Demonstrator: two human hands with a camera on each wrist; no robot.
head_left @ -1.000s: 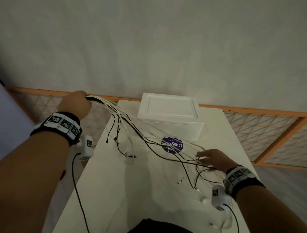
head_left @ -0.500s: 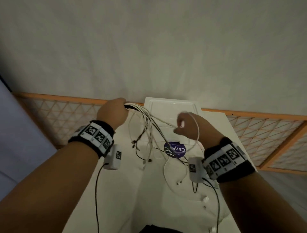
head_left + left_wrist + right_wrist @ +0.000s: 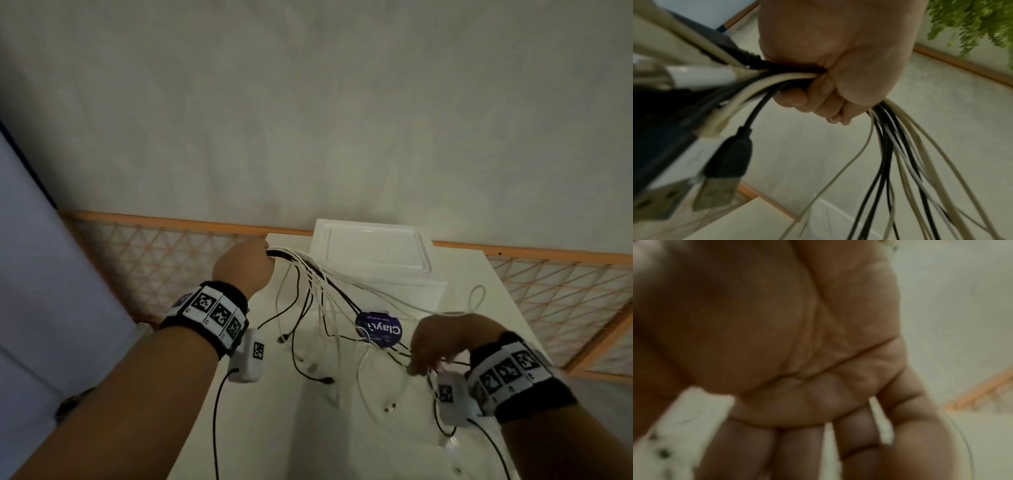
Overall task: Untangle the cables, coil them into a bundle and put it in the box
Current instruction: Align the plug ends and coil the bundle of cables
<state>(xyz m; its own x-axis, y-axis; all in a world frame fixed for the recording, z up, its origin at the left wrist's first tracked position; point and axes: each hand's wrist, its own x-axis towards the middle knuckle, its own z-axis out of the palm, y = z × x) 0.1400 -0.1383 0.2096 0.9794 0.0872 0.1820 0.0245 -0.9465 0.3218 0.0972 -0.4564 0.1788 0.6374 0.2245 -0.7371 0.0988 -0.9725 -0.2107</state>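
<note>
My left hand [image 3: 244, 266] is raised over the far left of the white table [image 3: 274, 428] and grips a bundle of white and black cables [image 3: 322, 291]. In the left wrist view its fist [image 3: 838, 73] closes round the strands, and USB plugs [image 3: 723, 170] stick out behind it. The cables fan down to loose ends on the table. My right hand [image 3: 433, 339] is low at the right, fingers pointing down among the strands; its palm [image 3: 797, 337] looks open in a blurred view. The white box [image 3: 375, 255] stands at the far edge with its lid on.
A round blue "Clay" label [image 3: 378, 329] lies in front of the box under the cables. An orange lattice rail [image 3: 164, 246] runs behind the table. The table's left edge drops off beside my left forearm. A green plant [image 3: 972, 19] hangs nearby.
My right hand has dropped from in front of the box down to the table at the right. My left hand keeps holding the bundle up by the box.
</note>
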